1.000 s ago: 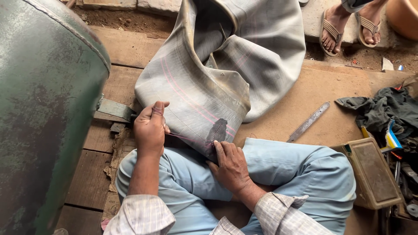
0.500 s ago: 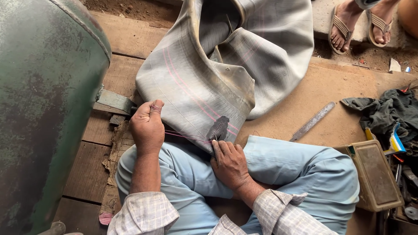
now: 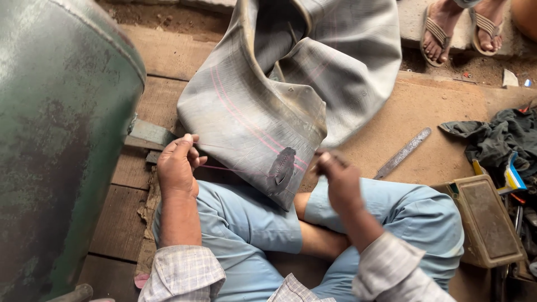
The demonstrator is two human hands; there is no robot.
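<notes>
A large grey rubber inner tube (image 3: 251,112) with pink lines lies folded over my lap and the wooden floor. It carries a dark roughened oval spot (image 3: 281,169) near its lower edge. My left hand (image 3: 178,165) grips the tube's left edge, thumb on top. My right hand (image 3: 338,176) is lifted just right of the dark spot, blurred, fingers bunched close to the tube's edge. Whether it holds anything is unclear. My legs in light blue trousers are crossed under the tube.
A big green metal tank (image 3: 56,140) fills the left side. A flat metal file (image 3: 403,152) lies on the boards to the right, near a worn box (image 3: 485,221), a dark cloth (image 3: 503,137) and tools. Another person's sandalled feet (image 3: 439,25) stand at the top right.
My right hand has lifted off the tube below the dark spot and moved up to the right. My left hand keeps its hold on the tube's edge.
</notes>
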